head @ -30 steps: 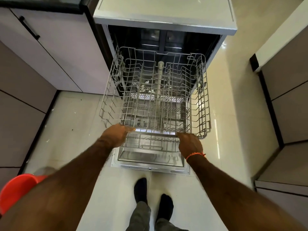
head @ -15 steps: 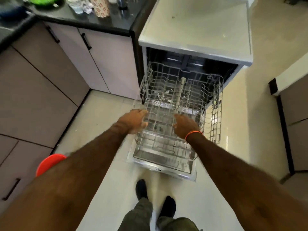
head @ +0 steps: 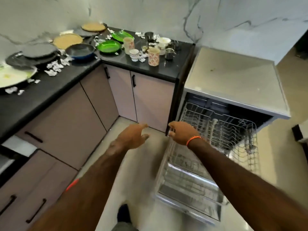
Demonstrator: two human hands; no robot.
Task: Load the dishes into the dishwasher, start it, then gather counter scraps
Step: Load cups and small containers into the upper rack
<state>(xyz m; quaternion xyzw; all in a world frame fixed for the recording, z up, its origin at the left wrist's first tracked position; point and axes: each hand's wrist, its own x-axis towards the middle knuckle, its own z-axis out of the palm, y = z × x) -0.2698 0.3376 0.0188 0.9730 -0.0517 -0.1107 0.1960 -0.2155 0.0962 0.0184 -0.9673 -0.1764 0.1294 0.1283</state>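
The dishes are all on the black worktop [head: 126, 64], none yet in the dishwasher [head: 233, 90], which stands just right of the worktop's end with its door dropped and its wire rack [head: 221, 130] pulled out and bare.

Nearest the dishwasher stand a floral mug [head: 153, 56] and a small steel cup [head: 169, 53]; further left of it are a second floral mug [head: 128, 45], a little patterned cup [head: 134, 55], two green plates [head: 109, 46], a blue frying pan [head: 80, 51], then flat round pans [head: 38, 50] stacked near the corner.

The mugs look ceramic: stiff, fairly light, breakable, and probably slick if wet, so each is best taken round the body or by the handle, one per hand. The green plates look like light plastic or glass; I cannot tell which, so grip them at the rim with the thumb on top. The frying pan should be the heavy item; its handle is not clearly seen, so lifting with both hands under the rim seems safest.

Crumpled foil scraps [head: 55, 67] lie among the dishes and could cling to a base when lifted.

Both hands are in the air beside the dishwasher's left front corner, holding nothing: the left hand [head: 131, 137] with fingers spread and loose, the right hand [head: 180, 133], orange band at the wrist, with fingers loosely curled.
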